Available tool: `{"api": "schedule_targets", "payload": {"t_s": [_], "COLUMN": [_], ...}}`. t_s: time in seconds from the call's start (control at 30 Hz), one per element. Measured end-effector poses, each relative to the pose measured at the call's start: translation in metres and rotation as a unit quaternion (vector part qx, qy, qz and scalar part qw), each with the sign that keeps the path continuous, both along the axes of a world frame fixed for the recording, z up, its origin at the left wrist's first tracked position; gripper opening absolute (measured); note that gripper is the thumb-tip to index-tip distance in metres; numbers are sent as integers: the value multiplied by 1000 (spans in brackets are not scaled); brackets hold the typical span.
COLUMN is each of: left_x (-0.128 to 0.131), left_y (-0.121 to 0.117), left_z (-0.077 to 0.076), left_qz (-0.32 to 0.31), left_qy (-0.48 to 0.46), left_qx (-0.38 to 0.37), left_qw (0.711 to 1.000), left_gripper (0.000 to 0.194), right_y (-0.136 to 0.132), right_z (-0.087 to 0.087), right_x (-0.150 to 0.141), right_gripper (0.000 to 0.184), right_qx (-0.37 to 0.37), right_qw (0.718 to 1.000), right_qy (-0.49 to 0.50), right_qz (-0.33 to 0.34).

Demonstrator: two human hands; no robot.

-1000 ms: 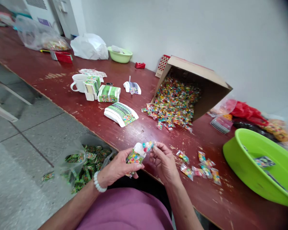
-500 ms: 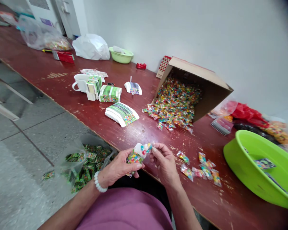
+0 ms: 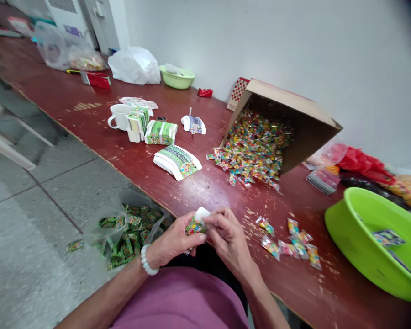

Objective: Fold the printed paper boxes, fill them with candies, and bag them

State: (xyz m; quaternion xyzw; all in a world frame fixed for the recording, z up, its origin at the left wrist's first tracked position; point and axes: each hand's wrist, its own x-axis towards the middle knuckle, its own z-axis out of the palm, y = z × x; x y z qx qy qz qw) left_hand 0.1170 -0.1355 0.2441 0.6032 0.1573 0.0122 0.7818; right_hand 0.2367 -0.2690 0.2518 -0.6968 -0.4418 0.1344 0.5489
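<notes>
My left hand [image 3: 178, 237], with a pale bead bracelet at the wrist, is closed around a small green printed candy box [image 3: 194, 227]. A white flap [image 3: 202, 213] stands up at the box's top end. My right hand [image 3: 228, 233] has its fingers bent and pressed together at that open end, touching the box edge. Its fingertips hide whatever is inside the opening. To the right of this hand, several clear candy packets [image 3: 298, 246] lie loose on the red table [image 3: 226, 201]. Flat green box blanks [image 3: 178, 162] are stacked beyond my hands.
A tipped cardboard box [image 3: 294, 103] spills a heap of candy packets [image 3: 256, 146]. A green basin [image 3: 363, 246] stands at right. Bundled blanks [image 3: 160, 132] and a white mug [image 3: 119, 116] are farther left. Below the table edge, a clear bag [image 3: 114, 237] holds filled green boxes.
The colourful candy packet at the box's opening is out of sight now. My right hand has moved left, up against the box. The view has shifted slightly.
</notes>
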Motion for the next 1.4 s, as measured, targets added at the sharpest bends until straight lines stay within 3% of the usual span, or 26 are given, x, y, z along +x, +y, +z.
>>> {"api": "schedule_targets", "payload": {"t_s": [0.07, 0.17, 0.27, 0.5, 0.57, 0.63, 0.7, 0.83, 0.97, 1.07, 1.23, 1.3, 1.4], "left_x": [1, 2, 4, 1, 1, 1, 1, 2, 4, 5, 6, 6, 5], "left_y": [0, 2, 2, -4, -5, -6, -6, -5, -2, -2, -5, -5, -3], "left_z": [0, -1, -4, -9, -9, -9, -8, -6, -7, -8, -6, -6, -7], "left_qz": [28, 74, 113, 145, 144, 146, 141, 112, 93, 95, 127, 106, 69], "left_qy": [-2, 24, 39, -4, -9, -15, -13, 8, 36, 44, 27, 31, 20], "left_qx": [-50, -166, -228, -165, -140, -121, -110, -154, -219, -204, -192, -214, -211], "left_qw": [998, 983, 966, 976, 980, 982, 984, 982, 971, 973, 973, 971, 975], "left_gripper": [43, 54, 53, 40, 39, 39, 42, 50, 56, 51, 53, 61, 73], "right_y": [-2, -3, 1, 13, 15, 17, 17, 13, 9, 10, 18, 22, 25], "right_z": [2, -1, -8, -16, -15, -14, -13, -11, -6, -3, -9, -10, -8], "right_x": [0, -1, -8, -17, -13, -8, -5, -2, -1, -1, -3, -4, -3], "right_gripper": [21, 19, 11, 14, 13, 26, 42, 14, 16, 23, 24, 22, 23], "right_qx": [8, 30, 36, 18, 13, 6, -7, -22, -36, -40, -43, -44, -21], "right_qw": [999, 996, 993, 971, 958, 946, 948, 972, 985, 970, 963, 959, 932], "right_qy": [-28, 17, 92, 237, 285, 323, 318, 233, 158, 213, 259, 270, 350], "right_qz": [-19, -88, -61, 27, 24, 8, 13, 36, 64, 109, 68, 67, 93]}}
